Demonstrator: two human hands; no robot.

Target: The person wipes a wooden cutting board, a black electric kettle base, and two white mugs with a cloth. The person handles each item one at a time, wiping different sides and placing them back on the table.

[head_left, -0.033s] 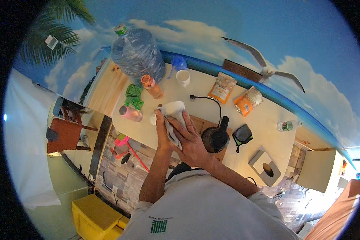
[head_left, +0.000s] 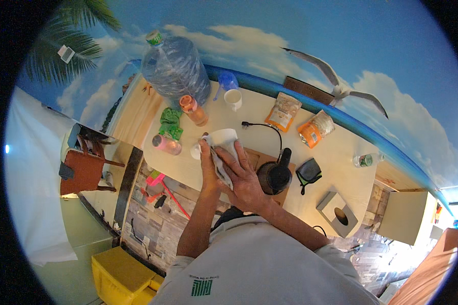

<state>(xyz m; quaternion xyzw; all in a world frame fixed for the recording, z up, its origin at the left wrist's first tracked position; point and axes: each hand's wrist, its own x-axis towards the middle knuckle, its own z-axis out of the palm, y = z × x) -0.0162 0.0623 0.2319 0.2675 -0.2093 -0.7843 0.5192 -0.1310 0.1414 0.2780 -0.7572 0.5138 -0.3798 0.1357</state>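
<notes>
Bright, even light fell on the pale bench (head_left: pixel 336 147), leaving only soft, short shadows. Colours were saturated. The fisheye view bent straight edges near its black circular rim; detail softened there, with slight glare at lower right.

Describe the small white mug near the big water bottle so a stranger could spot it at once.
Start at the huge clear water bottle at the counter's far end. Just right of it, beside a blue spray bottle, stands the white mug. It alone stands upright, untouched, open.
</notes>
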